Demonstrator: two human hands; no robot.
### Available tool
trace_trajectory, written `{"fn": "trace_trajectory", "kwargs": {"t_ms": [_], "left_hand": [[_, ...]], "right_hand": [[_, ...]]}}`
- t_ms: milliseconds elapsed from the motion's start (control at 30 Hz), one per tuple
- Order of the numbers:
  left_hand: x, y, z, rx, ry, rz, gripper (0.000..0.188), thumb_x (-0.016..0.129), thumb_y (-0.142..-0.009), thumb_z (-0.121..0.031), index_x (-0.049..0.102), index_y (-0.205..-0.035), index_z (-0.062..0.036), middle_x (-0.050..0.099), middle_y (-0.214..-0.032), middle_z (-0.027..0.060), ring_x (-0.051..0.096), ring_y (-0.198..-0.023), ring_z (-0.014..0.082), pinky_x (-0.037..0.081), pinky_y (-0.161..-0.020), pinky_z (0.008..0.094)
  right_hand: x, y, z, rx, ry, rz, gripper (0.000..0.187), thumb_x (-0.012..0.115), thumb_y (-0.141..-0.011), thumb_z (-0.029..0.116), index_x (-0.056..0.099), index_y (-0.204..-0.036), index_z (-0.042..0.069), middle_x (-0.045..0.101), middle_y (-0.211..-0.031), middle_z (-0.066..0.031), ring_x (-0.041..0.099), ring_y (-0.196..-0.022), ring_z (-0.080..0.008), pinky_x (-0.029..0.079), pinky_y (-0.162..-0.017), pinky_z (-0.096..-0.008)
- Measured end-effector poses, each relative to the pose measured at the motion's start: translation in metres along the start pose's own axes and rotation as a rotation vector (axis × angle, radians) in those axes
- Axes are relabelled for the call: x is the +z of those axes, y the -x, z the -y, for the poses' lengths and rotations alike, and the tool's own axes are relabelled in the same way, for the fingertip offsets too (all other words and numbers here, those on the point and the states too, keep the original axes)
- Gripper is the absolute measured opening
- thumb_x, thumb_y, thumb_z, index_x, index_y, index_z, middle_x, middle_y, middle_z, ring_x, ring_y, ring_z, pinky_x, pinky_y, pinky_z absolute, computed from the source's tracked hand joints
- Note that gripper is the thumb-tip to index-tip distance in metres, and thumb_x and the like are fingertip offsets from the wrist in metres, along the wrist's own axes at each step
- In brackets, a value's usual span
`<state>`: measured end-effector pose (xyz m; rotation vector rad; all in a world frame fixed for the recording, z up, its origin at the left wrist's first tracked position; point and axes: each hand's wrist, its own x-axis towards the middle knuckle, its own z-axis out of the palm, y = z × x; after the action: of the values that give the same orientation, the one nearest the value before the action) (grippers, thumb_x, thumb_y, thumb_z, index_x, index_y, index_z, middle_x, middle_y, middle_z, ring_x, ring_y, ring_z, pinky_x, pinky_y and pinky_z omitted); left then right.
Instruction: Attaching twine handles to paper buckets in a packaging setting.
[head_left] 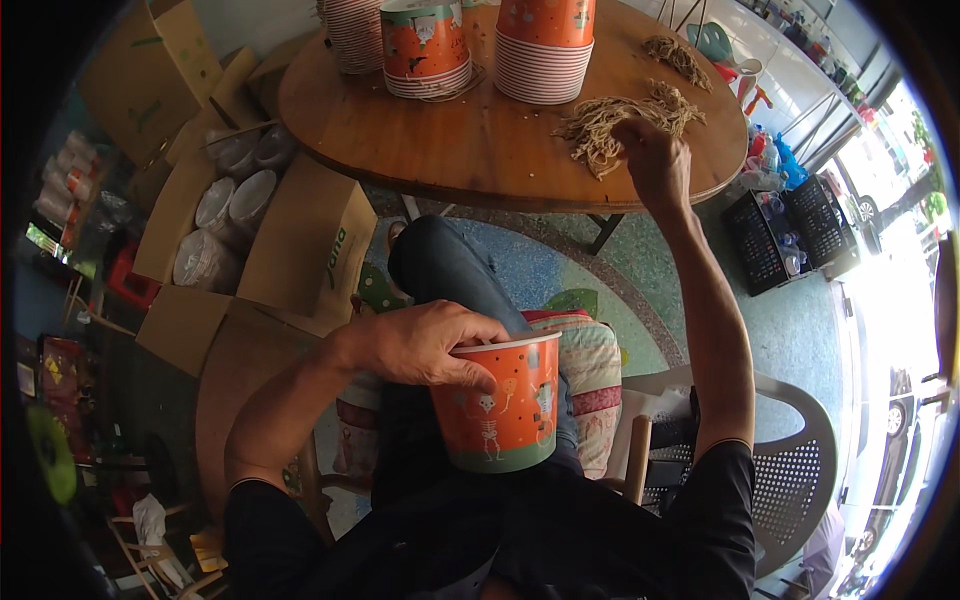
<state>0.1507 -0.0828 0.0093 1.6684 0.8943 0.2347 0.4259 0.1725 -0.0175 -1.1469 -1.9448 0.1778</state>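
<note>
My left hand (430,345) grips the rim of an orange paper bucket (510,410) over my lap, thumb outside and fingers inside. The bucket has a white rim, a green base band and printed skeletons. My right arm reaches out to the round table, where my right hand (658,165) is closed at a pile of tan twine strands (600,125). Whatever lies between its fingers is hidden. Beyond the pile lies a smaller bunch of twine (680,60).
On the wooden table (430,150) stand a tall stack of orange buckets (545,50) and a shorter one (428,50). An open carton (300,250) of wrapped white tubs is at left. Black crates (765,240) stand right, and a grey chair (795,470) is beside me.
</note>
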Motion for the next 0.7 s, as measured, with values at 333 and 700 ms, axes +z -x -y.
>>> {"fn": "trace_trajectory", "kwargs": {"t_ms": [333,700], "left_hand": [[0.012,0.031,0.009,-0.040,0.015,-0.192,0.050,0.079,-0.093,-0.040,0.069,-0.120,0.0003,0.077,-0.101,0.0096,0.072,-0.095,0.0166,0.056,-0.084,0.0337],[0.026,0.045,0.028,0.034,0.204,-0.272,0.049,0.078,-0.095,-0.041,0.068,-0.120,0.0006,0.076,-0.106,0.0081,0.069,-0.100,0.0126,0.054,-0.089,0.0315]], "right_hand": [[-0.054,-0.025,0.097,-0.194,-0.670,-0.181,0.018,0.062,-0.102,0.008,0.077,-0.112,0.004,0.079,-0.103,-0.0089,0.076,-0.088,-0.0160,0.061,-0.072,-0.0279],[-0.072,-0.126,0.179,-0.152,-0.528,0.169,0.026,0.057,-0.107,0.016,0.064,-0.114,-0.007,0.074,-0.108,-0.0187,0.077,-0.085,-0.0272,0.066,-0.070,-0.0383]]}}
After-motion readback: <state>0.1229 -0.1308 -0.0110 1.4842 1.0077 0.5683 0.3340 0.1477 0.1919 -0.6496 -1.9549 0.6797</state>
